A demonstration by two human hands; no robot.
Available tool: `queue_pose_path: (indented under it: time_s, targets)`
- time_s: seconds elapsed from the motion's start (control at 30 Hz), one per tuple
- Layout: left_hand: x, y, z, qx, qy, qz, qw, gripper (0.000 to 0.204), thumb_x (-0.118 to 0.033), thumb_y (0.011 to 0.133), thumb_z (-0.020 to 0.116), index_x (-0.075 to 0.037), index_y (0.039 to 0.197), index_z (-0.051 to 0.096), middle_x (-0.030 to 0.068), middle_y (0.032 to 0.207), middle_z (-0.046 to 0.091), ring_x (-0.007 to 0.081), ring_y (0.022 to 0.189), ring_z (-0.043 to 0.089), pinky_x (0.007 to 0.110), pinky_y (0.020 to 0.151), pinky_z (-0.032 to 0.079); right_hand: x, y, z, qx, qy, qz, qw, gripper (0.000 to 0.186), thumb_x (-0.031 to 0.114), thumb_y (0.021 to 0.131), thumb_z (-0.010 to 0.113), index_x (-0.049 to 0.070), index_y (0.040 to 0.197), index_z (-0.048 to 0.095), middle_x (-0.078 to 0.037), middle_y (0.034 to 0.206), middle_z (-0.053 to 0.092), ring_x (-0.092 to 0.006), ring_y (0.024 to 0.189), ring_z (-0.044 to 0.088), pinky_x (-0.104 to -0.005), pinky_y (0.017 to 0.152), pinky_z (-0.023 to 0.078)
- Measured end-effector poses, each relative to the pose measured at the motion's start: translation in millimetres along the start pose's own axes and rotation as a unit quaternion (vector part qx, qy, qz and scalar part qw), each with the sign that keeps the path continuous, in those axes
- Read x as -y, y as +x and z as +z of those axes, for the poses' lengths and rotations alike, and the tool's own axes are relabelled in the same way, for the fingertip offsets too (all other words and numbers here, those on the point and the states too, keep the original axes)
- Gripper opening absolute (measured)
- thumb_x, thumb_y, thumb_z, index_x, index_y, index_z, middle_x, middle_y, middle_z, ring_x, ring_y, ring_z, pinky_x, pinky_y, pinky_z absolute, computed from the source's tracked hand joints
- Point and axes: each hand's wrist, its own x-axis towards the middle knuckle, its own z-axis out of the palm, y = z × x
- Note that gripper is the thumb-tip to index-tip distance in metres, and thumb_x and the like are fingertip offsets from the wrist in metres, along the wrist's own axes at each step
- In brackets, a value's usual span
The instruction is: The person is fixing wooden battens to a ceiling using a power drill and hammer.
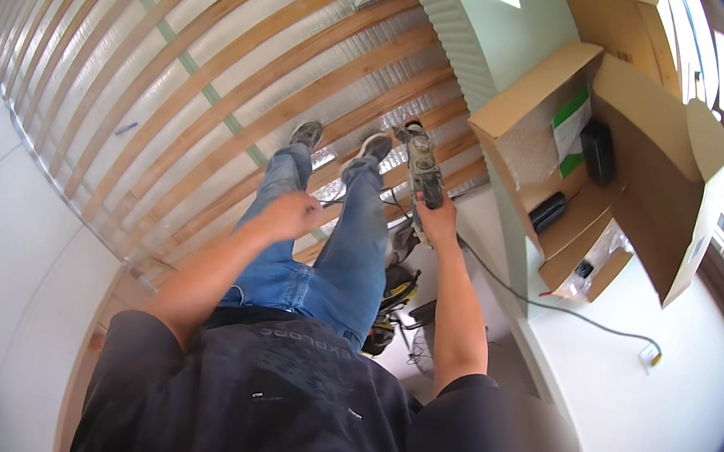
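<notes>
My right hand (pixel 438 220) is shut on the handle of a grey corded power tool (pixel 423 165), held out in front of me and pointing away over the joists. My left hand (pixel 290 215) hangs in front of my left thigh with its fingers curled in and nothing in it. My legs in blue jeans (pixel 349 252) and my shoes (pixel 306 134) stand on wooden joists (pixel 218 70) with silver foil insulation between them. The tool's black cable (pixel 553 306) runs off to the right over a white surface.
An open cardboard box (pixel 658 128) with a green-and-white package and black items stands at the right on a white ledge (pixel 656 420). A yellow-and-black tool (pixel 393 299) hangs by my right hip. White panels (pixel 2 252) border the joists at left.
</notes>
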Motion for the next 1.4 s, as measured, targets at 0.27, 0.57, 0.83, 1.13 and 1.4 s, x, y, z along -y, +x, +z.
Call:
queue_pose_path:
  time_s: [0.27, 0.57, 0.83, 1.13, 1.4]
  targets:
    - [-94.5, 60.1, 125.5, 0.245, 0.073, 0.033, 0.966, 0.043, -0.034, 0.091, 0.068, -0.013, 0.129, 0.069, 0.0153, 0.125, 0.071, 0.038, 0.121, 0.064, 0.053, 0.101, 0.05, -57.5, 138.6, -27.7, -0.01, -0.095, -0.124, 0.988, 0.025, 0.019, 0.083, 0.074, 0.002, 0.101, 0.071, -0.018, 0.089, 0.075, -0.0329, 0.087, 0.073, -0.0422, 0.078, 0.054]
    - [-133.8, 81.1, 114.4, 0.316, -0.127, 0.206, 0.917, 0.027, -0.029, 0.091, 0.069, -0.005, 0.104, 0.07, 0.0193, 0.102, 0.073, 0.0402, 0.104, 0.068, 0.051, 0.089, 0.053, -171.3, 267.1, -43.7, -0.132, -0.278, -0.139, 0.941, 0.036, 0.031, 0.083, 0.075, 0.003, 0.105, 0.073, -0.019, 0.095, 0.076, -0.037, 0.09, 0.074, -0.0454, 0.08, 0.054]
    - [-56.3, 219.2, 123.5, 0.203, -0.085, 0.211, 0.953, 0.021, -0.025, 0.096, 0.061, -0.007, 0.099, 0.072, 0.0196, 0.095, 0.072, 0.0413, 0.09, 0.07, 0.052, 0.085, 0.055, -151.2, 295.8, -28.1, -0.183, -0.02, -0.007, 0.983, 0.01, 0.006, 0.083, 0.074, 0.0, 0.091, 0.074, -0.006, 0.073, 0.071, -0.0137, 0.061, 0.065, -0.0281, 0.058, 0.05]
    - [114.0, 399.8, 51.4, -0.151, -0.021, 0.08, 0.985, 0.027, -0.021, 0.093, 0.063, -0.007, 0.115, 0.072, 0.0225, 0.111, 0.071, 0.0416, 0.105, 0.068, 0.051, 0.09, 0.055, -139.4, 299.2, -30.0, -0.227, 0.042, -0.056, 0.971, 0.011, 0.002, 0.081, 0.069, 0.002, 0.091, 0.072, -0.006, 0.084, 0.072, -0.0131, 0.06, 0.064, -0.0282, 0.054, 0.049]
    - [126.3, 481.8, -64.4, -0.591, 0.064, 0.252, 0.764, 0.04, -0.023, 0.094, 0.067, -0.002, 0.127, 0.062, 0.0233, 0.118, 0.067, 0.0388, 0.11, 0.066, 0.048, 0.097, 0.052, -148.7, 327.3, -51.6, -0.189, -0.054, -0.086, 0.977, 0.014, 0.01, 0.08, 0.071, 0.0, 0.089, 0.072, -0.005, 0.07, 0.067, -0.0139, 0.058, 0.061, -0.0311, 0.056, 0.048]
